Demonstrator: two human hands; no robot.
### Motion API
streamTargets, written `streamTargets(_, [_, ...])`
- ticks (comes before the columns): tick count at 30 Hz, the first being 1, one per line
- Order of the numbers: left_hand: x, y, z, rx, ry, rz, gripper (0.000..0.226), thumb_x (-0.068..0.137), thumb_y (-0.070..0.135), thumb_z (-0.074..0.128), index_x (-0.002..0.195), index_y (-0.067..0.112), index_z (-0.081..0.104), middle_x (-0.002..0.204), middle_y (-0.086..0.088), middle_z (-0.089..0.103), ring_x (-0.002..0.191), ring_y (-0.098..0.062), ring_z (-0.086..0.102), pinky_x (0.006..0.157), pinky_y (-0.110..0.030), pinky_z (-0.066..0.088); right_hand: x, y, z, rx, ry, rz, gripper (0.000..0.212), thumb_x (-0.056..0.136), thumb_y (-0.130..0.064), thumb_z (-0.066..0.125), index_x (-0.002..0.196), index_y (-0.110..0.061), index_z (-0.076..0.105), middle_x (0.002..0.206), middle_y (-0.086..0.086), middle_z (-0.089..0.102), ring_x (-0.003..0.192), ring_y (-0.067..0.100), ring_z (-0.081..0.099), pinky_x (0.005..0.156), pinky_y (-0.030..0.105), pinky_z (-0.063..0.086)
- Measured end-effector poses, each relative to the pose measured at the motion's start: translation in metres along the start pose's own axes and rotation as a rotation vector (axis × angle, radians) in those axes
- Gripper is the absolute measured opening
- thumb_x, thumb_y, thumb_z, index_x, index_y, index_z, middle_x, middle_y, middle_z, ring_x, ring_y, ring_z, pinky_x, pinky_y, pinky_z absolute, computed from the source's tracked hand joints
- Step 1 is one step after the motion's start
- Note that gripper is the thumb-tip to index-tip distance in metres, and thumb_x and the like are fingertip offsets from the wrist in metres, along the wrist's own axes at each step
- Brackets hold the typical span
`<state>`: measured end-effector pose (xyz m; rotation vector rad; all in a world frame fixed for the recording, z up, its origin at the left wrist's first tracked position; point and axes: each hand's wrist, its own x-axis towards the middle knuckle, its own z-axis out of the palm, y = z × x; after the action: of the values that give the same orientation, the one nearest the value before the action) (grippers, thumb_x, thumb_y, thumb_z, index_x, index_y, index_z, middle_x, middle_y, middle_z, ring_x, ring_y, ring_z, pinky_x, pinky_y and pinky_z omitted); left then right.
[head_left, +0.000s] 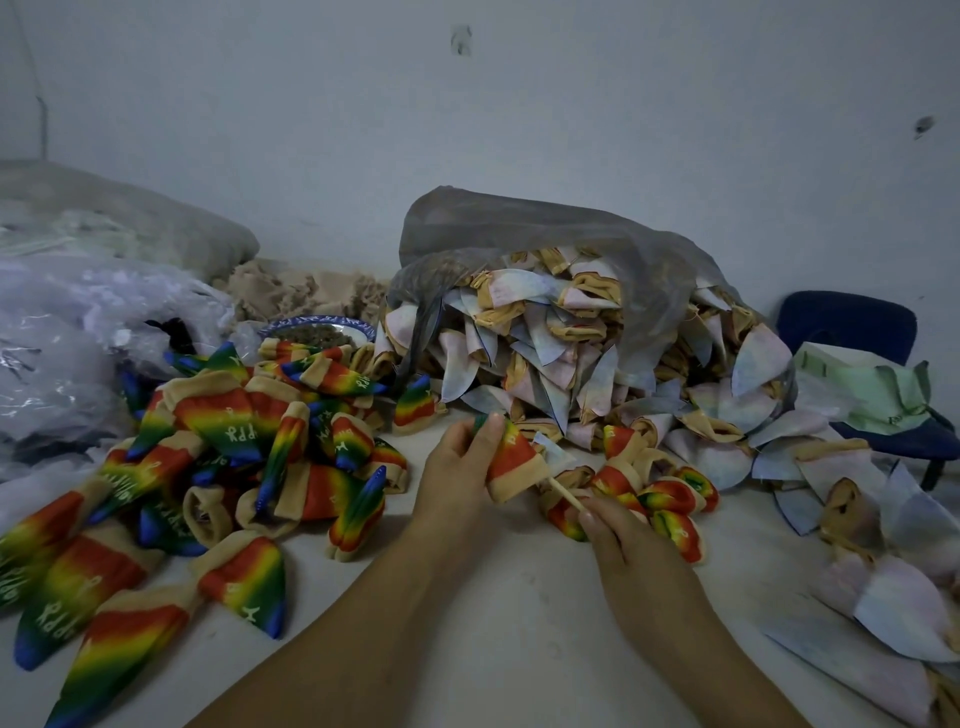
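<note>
1. Pinching a rainbow sock (511, 460) at frame centre, the left hand (457, 467) curls its fingers round the toe end with the thumb on top. This turns the tan cuff toward the other hand.
2. The right hand (618, 540), lower right of centre, clamps thumb and fingers on a thin wooden stick (563, 493). Its tip meets the cuff, apparently to push the fabric through and turn the sock.
3. Bright turned socks (223, 415) heap at lower left, while pale inside-out socks (545, 353) spill from a grey plastic bag (519, 234) at upper right. The split likely separates done work from undone.
4. A white table (493, 597) bears both piles within easy reach of the hands.
5. A patterned bowl (317, 332) sits behind the left heap, and a blue chair (847, 322) stands at far right.
</note>
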<state>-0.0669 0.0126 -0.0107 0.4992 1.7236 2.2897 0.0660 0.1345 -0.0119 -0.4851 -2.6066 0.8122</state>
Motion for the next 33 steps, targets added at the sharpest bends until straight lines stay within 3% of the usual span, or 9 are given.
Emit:
streamTargets(2, [-0.002,0.001,0.001,0.117,0.08,0.067,0.021,0.087,0.055,0.056,0.09,0.034,0.058,0.074,0.039,0.061,0.068,0.019,0.058,0.051,-0.005,0.044,0.0,-0.002,0.0,-0.024,-0.024,0.0,0.026,0.1,-0.042,0.033,0.114,-0.04,0.055,0.089,-0.01,0.061,0.081,0.009,0.057,0.072,0.034,0.05])
streamTargets(6, [-0.003,0.0,0.001,0.256,0.166,0.125,0.024,0.091,0.057,0.052,0.088,0.033,0.057,0.077,0.018,0.063,0.072,0.009,0.058,0.059,-0.016,0.04,-0.001,-0.004,-0.002,-0.018,-0.042,-0.006,0.018,0.099,-0.043,0.032,0.098,-0.043,0.05,0.08,-0.007,0.06,0.073,0.007,0.055,0.068,0.035,0.048])
streamTargets(9, [-0.005,0.002,0.0,0.249,0.16,0.149,0.03,0.09,0.062,0.046,0.089,0.034,0.057,0.077,0.029,0.062,0.072,0.015,0.056,0.063,-0.018,0.039,-0.002,-0.007,-0.004,0.016,-0.044,-0.004,0.016,0.099,-0.042,0.033,0.094,-0.044,0.048,0.082,-0.005,0.062,0.075,0.009,0.057,0.072,0.037,0.05])
streamTargets(11, [-0.007,0.002,0.0,0.222,0.156,0.143,0.038,0.083,0.068,0.041,0.088,0.035,0.058,0.077,0.021,0.064,0.07,0.017,0.056,0.065,-0.019,0.042,-0.002,-0.008,-0.005,0.033,-0.038,-0.006,0.016,0.099,-0.041,0.035,0.092,-0.045,0.049,0.085,-0.005,0.063,0.078,0.007,0.057,0.074,0.037,0.051])
streamTargets(15, [-0.006,0.003,0.006,0.242,0.124,0.085,0.035,0.095,0.058,0.04,0.079,0.031,0.055,0.077,0.009,0.057,0.056,0.021,0.052,0.049,0.0,0.037,-0.004,-0.011,-0.006,-0.006,-0.005,-0.004,0.023,0.099,-0.042,0.037,0.108,-0.042,0.057,0.086,-0.014,0.06,0.083,0.004,0.054,0.073,0.031,0.05])
streamTargets(21, [-0.006,0.006,0.015,0.175,0.031,-0.012,0.046,0.094,0.061,0.04,0.081,0.023,0.061,0.071,0.004,0.062,0.067,-0.01,0.058,0.069,-0.029,0.046,-0.009,-0.023,0.006,0.088,0.057,0.095,0.02,0.098,-0.044,0.034,0.084,-0.047,0.047,0.086,-0.012,0.058,0.08,0.007,0.053,0.071,0.034,0.048])
streamTargets(27, [-0.006,0.0,0.009,0.187,0.082,-0.081,0.045,0.085,0.071,0.043,0.086,0.029,0.059,0.086,0.003,0.063,0.081,-0.013,0.061,0.077,-0.032,0.052,-0.007,-0.022,0.001,-0.044,-0.008,0.062,0.024,0.099,-0.046,0.031,0.103,-0.044,0.054,0.092,-0.013,0.062,0.083,0.005,0.055,0.075,0.033,0.05])
streamTargets(30, [-0.007,0.001,0.006,0.117,0.07,-0.136,0.066,0.065,0.082,0.045,0.096,0.027,0.065,0.087,0.0,0.067,0.079,-0.016,0.061,0.073,-0.03,0.047,-0.002,-0.017,-0.015,-0.236,-0.006,-0.021,0.029,0.099,-0.049,0.031,0.117,-0.046,0.053,0.093,-0.015,0.062,0.081,0.004,0.052,0.066,0.023,0.044])
streamTargets(33, [-0.004,0.001,0.005,0.09,0.052,-0.215,0.081,0.06,0.082,0.052,0.108,0.018,0.068,0.095,-0.008,0.07,0.085,-0.021,0.06,0.077,-0.035,0.048,-0.001,-0.014,-0.025,-0.299,-0.006,-0.072,0.026,0.098,-0.049,0.033,0.107,-0.044,0.057,0.089,-0.014,0.061,0.075,0.003,0.048,0.057,0.01,0.032])
